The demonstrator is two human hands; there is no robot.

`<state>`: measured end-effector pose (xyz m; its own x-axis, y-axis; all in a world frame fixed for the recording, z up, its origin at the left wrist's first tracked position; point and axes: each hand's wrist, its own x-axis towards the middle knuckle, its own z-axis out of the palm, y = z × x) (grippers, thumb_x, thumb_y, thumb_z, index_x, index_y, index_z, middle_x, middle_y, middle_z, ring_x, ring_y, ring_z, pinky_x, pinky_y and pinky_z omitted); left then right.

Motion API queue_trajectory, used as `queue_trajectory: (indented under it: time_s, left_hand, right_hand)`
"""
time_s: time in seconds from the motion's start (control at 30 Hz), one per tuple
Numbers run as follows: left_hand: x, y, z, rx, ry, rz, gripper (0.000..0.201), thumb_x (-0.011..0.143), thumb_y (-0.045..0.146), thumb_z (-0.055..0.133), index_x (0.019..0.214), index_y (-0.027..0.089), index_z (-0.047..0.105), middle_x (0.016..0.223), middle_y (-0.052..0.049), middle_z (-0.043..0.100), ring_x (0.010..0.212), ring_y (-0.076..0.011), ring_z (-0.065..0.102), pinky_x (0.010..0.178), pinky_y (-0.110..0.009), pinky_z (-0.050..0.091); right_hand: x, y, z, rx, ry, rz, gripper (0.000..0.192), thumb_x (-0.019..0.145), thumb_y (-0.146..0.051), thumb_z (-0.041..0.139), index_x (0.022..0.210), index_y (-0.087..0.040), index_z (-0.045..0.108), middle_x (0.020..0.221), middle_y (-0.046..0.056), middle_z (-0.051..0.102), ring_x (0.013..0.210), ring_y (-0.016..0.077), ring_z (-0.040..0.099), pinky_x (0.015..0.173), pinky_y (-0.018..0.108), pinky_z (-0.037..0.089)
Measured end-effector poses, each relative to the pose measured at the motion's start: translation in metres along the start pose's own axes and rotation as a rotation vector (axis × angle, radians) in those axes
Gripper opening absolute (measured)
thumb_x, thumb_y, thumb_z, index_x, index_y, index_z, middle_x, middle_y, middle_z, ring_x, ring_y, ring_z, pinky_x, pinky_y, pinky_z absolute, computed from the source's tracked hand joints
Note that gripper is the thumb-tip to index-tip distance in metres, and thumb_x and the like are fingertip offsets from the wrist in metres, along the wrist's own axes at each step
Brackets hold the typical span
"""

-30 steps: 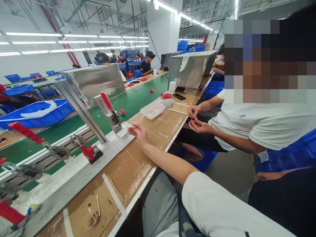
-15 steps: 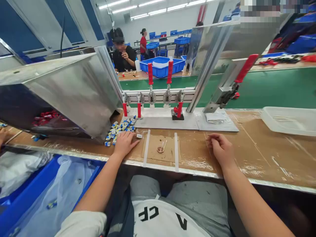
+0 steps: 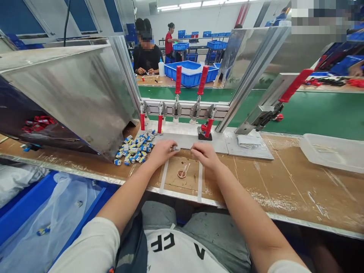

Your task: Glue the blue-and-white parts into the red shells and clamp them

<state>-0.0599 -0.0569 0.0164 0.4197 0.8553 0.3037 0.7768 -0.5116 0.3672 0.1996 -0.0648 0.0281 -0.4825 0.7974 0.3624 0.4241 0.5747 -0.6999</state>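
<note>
Left hand now pinches a small part off the pile; right hand moved in beside it, fingers curled loosely, holding nothing, near surface's front edge.

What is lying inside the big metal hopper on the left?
Inside the metal hopper, a few red parts show at its dark left opening. The slanted steel wall covers the rest, so how many there are stays hidden.

White lettered tee, seemingly grey trousers
</note>
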Motion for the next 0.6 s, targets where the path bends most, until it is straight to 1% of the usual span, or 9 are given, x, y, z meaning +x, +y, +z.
queue_trajectory:
  time_s: [0.1, 0.17, 0.23, 0.3, 0.37, 0.4, 0.47, 0.5, 0.6]
  left_hand:
    - [0.011, 0.002, 0.016, -0.029, -0.035, -0.014, 0.023, 0.099, 0.036, 0.069, 0.114, 0.019, 0.068, 0.108, -0.007, 0.077, 0.099, -0.0243, 0.069, 0.087, -0.037, 0.049]
    - [0.012, 0.003, 0.025, 0.004, -0.058, -0.011, 0.025, 0.099, 0.039, 0.069, 0.114, 0.019, 0.069, 0.105, -0.007, 0.077, 0.098, -0.0246, 0.07, 0.086, -0.036, 0.049]
    - [0.009, 0.005, 0.029, 0.083, -0.078, 0.005, 0.025, 0.1, 0.04, 0.068, 0.114, 0.018, 0.07, 0.105, -0.009, 0.076, 0.101, -0.0257, 0.069, 0.087, -0.037, 0.049]
    - [0.0, 0.008, 0.026, 0.18, -0.061, 0.029, 0.026, 0.102, 0.039, 0.064, 0.116, 0.018, 0.07, 0.11, -0.011, 0.075, 0.105, -0.0265, 0.068, 0.088, -0.038, 0.049]
    - [-0.015, 0.008, 0.015, 0.263, 0.006, 0.058, 0.028, 0.105, 0.041, 0.059, 0.118, 0.019, 0.07, 0.114, -0.011, 0.074, 0.107, -0.026, 0.067, 0.09, -0.039, 0.048]
    - [-0.027, 0.007, 0.006, 0.293, 0.052, 0.068, 0.029, 0.106, 0.042, 0.055, 0.118, 0.02, 0.071, 0.115, -0.011, 0.074, 0.107, -0.0252, 0.067, 0.09, -0.039, 0.047]
    - [-0.057, -0.001, -0.019, 0.332, 0.152, 0.047, 0.031, 0.108, 0.044, 0.051, 0.115, 0.023, 0.072, 0.112, -0.01, 0.075, 0.104, -0.0234, 0.068, 0.089, -0.04, 0.046]
    - [-0.075, -0.007, -0.033, 0.346, 0.208, 0.011, 0.031, 0.108, 0.045, 0.051, 0.111, 0.023, 0.073, 0.108, -0.009, 0.076, 0.101, -0.0226, 0.068, 0.088, -0.04, 0.046]
    - [-0.131, -0.031, -0.075, 0.388, 0.353, -0.16, 0.033, 0.107, 0.045, 0.05, 0.098, 0.023, 0.074, 0.095, -0.008, 0.078, 0.092, -0.0218, 0.068, 0.086, -0.041, 0.046]
  right_hand:
    - [0.0, 0.015, 0.016, -0.037, -0.167, -0.034, 0.047, 0.099, -0.053, 0.045, 0.064, -0.022, 0.042, 0.061, 0.001, 0.05, 0.061, 0.0157, 0.043, 0.064, 0.032, 0.029]
    - [-0.008, 0.023, 0.022, -0.053, -0.299, -0.074, 0.051, 0.1, -0.056, 0.046, 0.063, -0.022, 0.039, 0.059, 0.0, 0.048, 0.06, 0.0146, 0.04, 0.064, 0.032, 0.027]
    - [-0.014, 0.027, 0.024, -0.046, -0.364, -0.102, 0.053, 0.102, -0.056, 0.046, 0.063, -0.022, 0.04, 0.06, -0.001, 0.049, 0.06, 0.0144, 0.039, 0.063, 0.031, 0.027]
    - [-0.017, 0.029, 0.025, -0.032, -0.388, -0.116, 0.053, 0.104, -0.057, 0.046, 0.064, -0.022, 0.042, 0.061, 0.0, 0.05, 0.059, 0.0146, 0.041, 0.062, 0.031, 0.028]
    - [-0.017, 0.031, 0.027, -0.023, -0.418, -0.136, 0.053, 0.104, -0.057, 0.047, 0.064, -0.022, 0.044, 0.061, 0.001, 0.052, 0.059, 0.015, 0.044, 0.062, 0.031, 0.03]
    - [-0.017, 0.031, 0.029, -0.023, -0.436, -0.147, 0.053, 0.104, -0.057, 0.048, 0.064, -0.022, 0.045, 0.061, 0.001, 0.053, 0.058, 0.0154, 0.046, 0.061, 0.031, 0.03]
    - [-0.016, 0.032, 0.032, -0.027, -0.468, -0.167, 0.053, 0.104, -0.057, 0.047, 0.065, -0.022, 0.049, 0.061, 0.003, 0.056, 0.059, 0.0167, 0.051, 0.061, 0.032, 0.031]
    - [-0.017, 0.032, 0.034, -0.025, -0.48, -0.173, 0.053, 0.104, -0.058, 0.046, 0.066, -0.022, 0.051, 0.061, 0.003, 0.057, 0.059, 0.0173, 0.052, 0.061, 0.032, 0.032]
    - [-0.018, 0.033, 0.036, -0.013, -0.484, -0.173, 0.054, 0.103, -0.06, 0.046, 0.064, -0.023, 0.051, 0.06, 0.004, 0.057, 0.057, 0.0182, 0.053, 0.06, 0.033, 0.035]
